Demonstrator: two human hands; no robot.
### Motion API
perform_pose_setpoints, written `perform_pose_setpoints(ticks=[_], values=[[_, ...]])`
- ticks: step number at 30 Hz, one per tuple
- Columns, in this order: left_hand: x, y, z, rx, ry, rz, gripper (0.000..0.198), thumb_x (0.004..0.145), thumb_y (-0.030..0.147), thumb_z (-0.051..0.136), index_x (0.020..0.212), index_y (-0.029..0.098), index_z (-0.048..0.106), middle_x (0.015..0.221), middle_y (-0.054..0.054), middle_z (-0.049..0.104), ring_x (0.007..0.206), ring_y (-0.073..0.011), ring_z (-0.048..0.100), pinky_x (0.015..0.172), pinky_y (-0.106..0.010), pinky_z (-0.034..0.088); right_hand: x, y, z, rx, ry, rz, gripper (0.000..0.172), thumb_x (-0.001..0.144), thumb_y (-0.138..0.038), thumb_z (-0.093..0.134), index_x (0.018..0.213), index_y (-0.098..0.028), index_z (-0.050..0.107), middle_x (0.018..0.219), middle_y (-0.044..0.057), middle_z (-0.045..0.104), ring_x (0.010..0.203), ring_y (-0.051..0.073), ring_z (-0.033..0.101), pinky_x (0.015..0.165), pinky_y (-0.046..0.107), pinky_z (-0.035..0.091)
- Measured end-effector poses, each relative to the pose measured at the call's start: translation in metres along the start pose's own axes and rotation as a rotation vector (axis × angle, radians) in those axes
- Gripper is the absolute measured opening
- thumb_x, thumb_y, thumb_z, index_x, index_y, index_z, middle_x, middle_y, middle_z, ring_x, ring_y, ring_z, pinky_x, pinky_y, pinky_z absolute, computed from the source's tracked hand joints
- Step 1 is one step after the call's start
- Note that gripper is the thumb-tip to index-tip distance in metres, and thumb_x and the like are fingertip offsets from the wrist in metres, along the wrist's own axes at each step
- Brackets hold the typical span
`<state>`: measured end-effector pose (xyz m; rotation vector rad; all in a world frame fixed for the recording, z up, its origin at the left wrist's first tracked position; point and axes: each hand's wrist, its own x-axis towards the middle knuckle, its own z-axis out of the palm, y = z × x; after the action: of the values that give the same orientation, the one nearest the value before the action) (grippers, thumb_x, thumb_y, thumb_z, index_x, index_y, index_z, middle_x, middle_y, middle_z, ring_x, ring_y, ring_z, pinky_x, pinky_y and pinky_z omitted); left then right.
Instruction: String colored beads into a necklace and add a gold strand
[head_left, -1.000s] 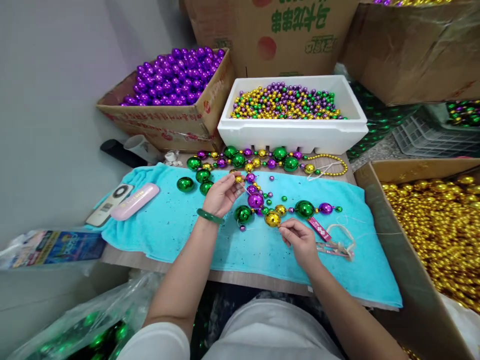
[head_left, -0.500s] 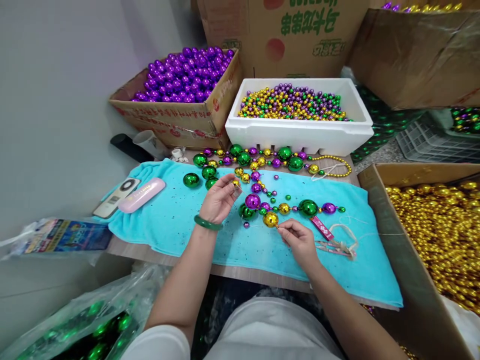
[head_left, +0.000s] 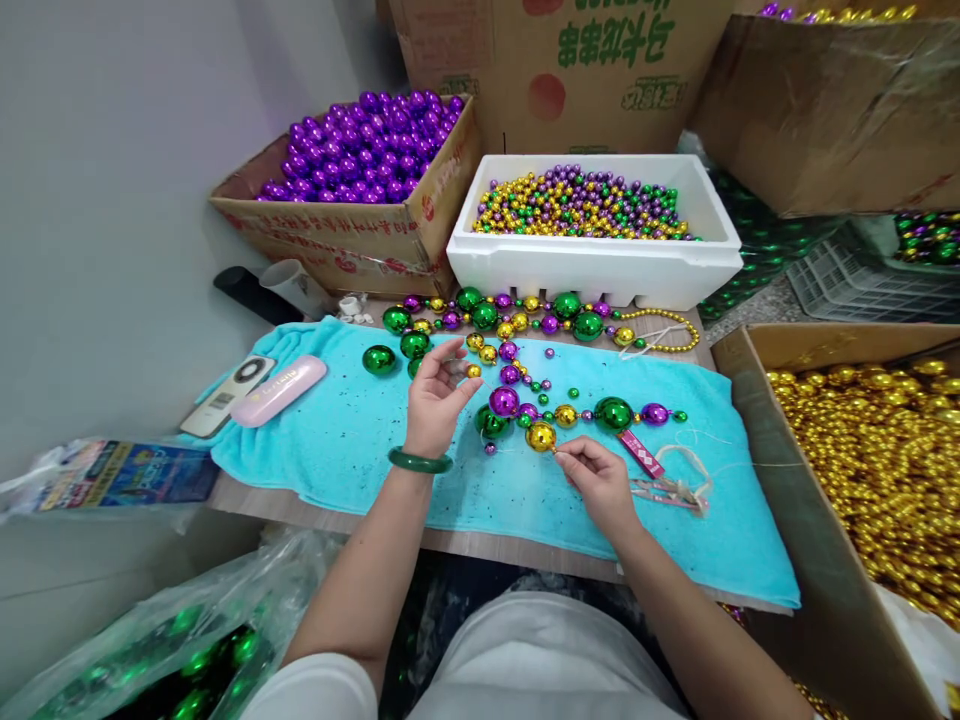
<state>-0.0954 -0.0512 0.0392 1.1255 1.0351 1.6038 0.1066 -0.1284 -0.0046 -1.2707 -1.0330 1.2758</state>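
My left hand (head_left: 436,405), with a green bangle (head_left: 420,460) on its wrist, has curled fingers and the thumb lifted away. A small gold bead (head_left: 473,371) shows at its fingertips, near a faint thread. My right hand (head_left: 596,485) pinches the end of a bead strand by a large gold ball (head_left: 541,437). Touching or close to that ball are a purple ball (head_left: 504,402) and a dark green ball (head_left: 491,422). Rightward from there runs a row with a gold bead (head_left: 566,416), a big green ball (head_left: 613,414) and a purple bead (head_left: 655,414).
Finished-looking strands (head_left: 484,316) lie along the back of the turquoise towel (head_left: 352,440). Behind stand a white foam box (head_left: 592,265) of small beads and a carton (head_left: 360,230) of purple balls. Scissors (head_left: 671,492) lie right; a carton (head_left: 787,500) of gold beads stands farther right.
My left hand has turned and its thumb has spread away from the fingers, leaving the gold bead more exposed. My right hand keeps its pinch in place. The view has shifted slightly.
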Motion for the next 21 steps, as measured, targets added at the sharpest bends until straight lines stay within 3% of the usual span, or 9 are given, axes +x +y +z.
perform_pose_setpoints(ticks=[4,9,12,16,21], values=[[-0.009,0.003,0.009,-0.096,-0.06,-0.095,0.059,0.063,0.012,0.077,0.116,0.03,0.059,0.112,-0.001,0.06,0.083,-0.0079,0.058,0.079,-0.022,0.05,0.001,0.003,0.003,0.06,-0.028,0.064,0.023,0.066,-0.039,0.072,0.07,-0.018,0.062,0.049,-0.004,0.048,0.043,0.009,0.042,0.039,0.023,0.033],[-0.009,0.005,0.015,-0.249,-0.064,-0.372,0.024,0.07,0.029,0.074,0.09,0.017,0.069,0.091,-0.005,0.067,0.078,-0.012,0.063,0.066,-0.023,0.05,-0.001,0.004,0.004,0.164,-0.06,0.078,0.029,0.064,-0.035,0.075,0.079,-0.02,0.055,0.053,-0.006,0.053,0.042,0.009,0.046,0.037,0.02,0.036],[-0.009,0.006,0.019,-0.278,-0.072,-0.427,0.022,0.07,0.034,0.075,0.078,0.015,0.069,0.092,-0.007,0.07,0.082,-0.0153,0.065,0.069,-0.027,0.052,-0.003,0.004,0.003,0.204,-0.081,0.07,0.029,0.065,-0.034,0.074,0.08,-0.021,0.053,0.053,-0.007,0.053,0.042,0.009,0.047,0.037,0.02,0.037],[-0.012,0.012,0.028,-0.24,-0.131,-0.388,0.027,0.076,0.042,0.069,0.082,0.016,0.073,0.101,-0.009,0.07,0.097,-0.0212,0.065,0.082,-0.034,0.051,0.0,0.002,-0.008,0.077,-0.107,0.054,0.026,0.066,-0.035,0.073,0.08,-0.02,0.058,0.058,-0.004,0.055,0.045,0.009,0.044,0.04,0.021,0.035],[-0.016,0.035,0.041,0.012,-0.277,-0.151,0.018,0.081,0.034,0.065,0.079,0.02,0.075,0.104,-0.008,0.07,0.107,-0.0234,0.06,0.094,-0.039,0.045,0.007,-0.026,-0.02,-0.142,-0.022,-0.154,0.021,0.071,-0.034,0.07,0.086,-0.02,0.066,0.087,0.003,0.066,0.058,0.011,0.048,0.054,0.026,0.041]])
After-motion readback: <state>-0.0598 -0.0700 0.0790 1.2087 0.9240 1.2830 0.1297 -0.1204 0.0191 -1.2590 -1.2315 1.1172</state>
